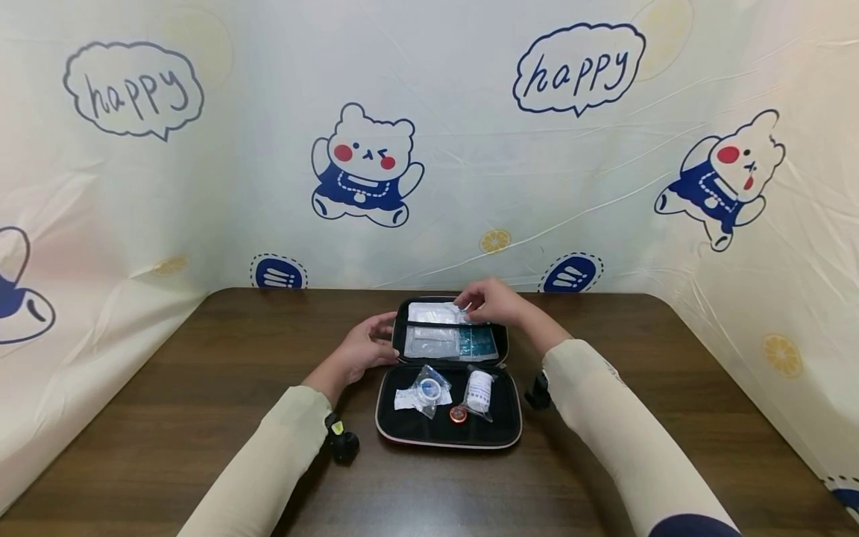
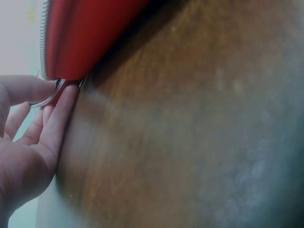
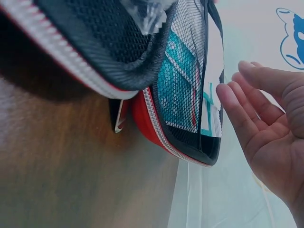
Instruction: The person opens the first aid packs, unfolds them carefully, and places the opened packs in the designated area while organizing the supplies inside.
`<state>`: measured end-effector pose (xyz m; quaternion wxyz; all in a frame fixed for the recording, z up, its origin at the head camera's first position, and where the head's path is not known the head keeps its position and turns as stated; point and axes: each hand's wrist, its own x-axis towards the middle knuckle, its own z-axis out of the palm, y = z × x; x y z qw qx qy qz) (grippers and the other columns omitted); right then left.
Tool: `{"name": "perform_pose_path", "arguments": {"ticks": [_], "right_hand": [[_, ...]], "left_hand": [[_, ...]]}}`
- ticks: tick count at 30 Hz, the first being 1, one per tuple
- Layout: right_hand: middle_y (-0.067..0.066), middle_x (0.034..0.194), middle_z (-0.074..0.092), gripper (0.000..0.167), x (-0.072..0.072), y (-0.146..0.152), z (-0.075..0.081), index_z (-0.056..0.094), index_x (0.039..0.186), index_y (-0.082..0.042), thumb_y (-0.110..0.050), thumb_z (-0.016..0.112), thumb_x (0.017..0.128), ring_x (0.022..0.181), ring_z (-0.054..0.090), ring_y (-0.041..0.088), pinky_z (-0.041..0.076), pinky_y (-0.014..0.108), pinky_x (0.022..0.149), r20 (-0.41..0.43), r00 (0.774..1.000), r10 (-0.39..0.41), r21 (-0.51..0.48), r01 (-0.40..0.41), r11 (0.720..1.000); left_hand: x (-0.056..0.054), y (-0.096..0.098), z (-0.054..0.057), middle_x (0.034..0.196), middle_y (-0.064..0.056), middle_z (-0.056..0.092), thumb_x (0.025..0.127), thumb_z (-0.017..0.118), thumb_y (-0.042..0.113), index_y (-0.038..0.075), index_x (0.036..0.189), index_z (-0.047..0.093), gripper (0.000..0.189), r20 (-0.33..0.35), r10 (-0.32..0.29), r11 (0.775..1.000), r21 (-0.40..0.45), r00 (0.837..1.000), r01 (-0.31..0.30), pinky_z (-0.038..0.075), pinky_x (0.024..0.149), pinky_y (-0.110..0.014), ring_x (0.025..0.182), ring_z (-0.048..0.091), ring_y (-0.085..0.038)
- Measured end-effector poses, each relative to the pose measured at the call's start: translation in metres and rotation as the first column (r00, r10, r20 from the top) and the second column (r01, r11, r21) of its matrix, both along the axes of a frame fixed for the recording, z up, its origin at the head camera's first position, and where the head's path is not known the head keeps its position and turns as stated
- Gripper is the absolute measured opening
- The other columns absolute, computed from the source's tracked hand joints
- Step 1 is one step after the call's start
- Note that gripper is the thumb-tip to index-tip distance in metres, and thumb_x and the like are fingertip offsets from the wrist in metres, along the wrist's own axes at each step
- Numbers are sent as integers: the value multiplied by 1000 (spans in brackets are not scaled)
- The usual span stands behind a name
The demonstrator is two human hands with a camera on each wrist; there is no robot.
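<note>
On the brown tabletop [image 1: 201, 388] lies one open zip case [image 1: 448, 432], red outside and black inside, its lid propped up at the far side. The left hand [image 1: 362, 350] rests at the lid's left edge; in the left wrist view its fingers [image 2: 59, 118] pinch the zipper rim of the red shell between thumb and fingertips.

Inside the lid, one mesh pocket [image 1: 451, 341] holds two flat packets side by side, a clear one and a teal one, and one white packet [image 1: 432, 313] sits above them behind a strap.

In the case's lower half lie three things: one bagged roll of tape [image 1: 426, 389] on the left, one small round orange item [image 1: 458, 414] in the middle, one bagged white bandage roll [image 1: 479, 391] on the right.

The right hand [image 1: 493, 302] hovers at the lid's top edge over the white packet; the right wrist view shows its fingers [image 3: 256, 109] loose and straight, holding nothing.
</note>
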<state>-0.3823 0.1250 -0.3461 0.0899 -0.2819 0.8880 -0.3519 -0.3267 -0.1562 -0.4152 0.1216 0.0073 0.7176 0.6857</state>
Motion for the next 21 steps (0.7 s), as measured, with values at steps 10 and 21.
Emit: {"name": "perform_pose_path", "arguments": {"ticks": [10, 21], "right_hand": [[14, 110, 69, 26, 15, 11, -1, 69, 111, 2, 1, 72, 85, 95, 65, 22, 56, 34, 80, -27, 998, 51, -33, -52, 998], [14, 110, 68, 26, 33, 22, -1, 70, 111, -1, -1, 73, 85, 93, 64, 20, 56, 33, 81, -16, 996, 90, -35, -91, 995]], "left_hand": [[1, 1, 0, 133, -20, 44, 77, 60, -24, 15, 148, 40, 84, -5, 3, 1000, 10, 1000, -3, 58, 80, -37, 100, 58, -29], [2, 0, 0, 132, -20, 44, 78, 60, -24, 14, 148, 40, 82, -17, -2, 1000, 6, 1000, 2, 58, 81, -38, 100, 59, -29]]}}
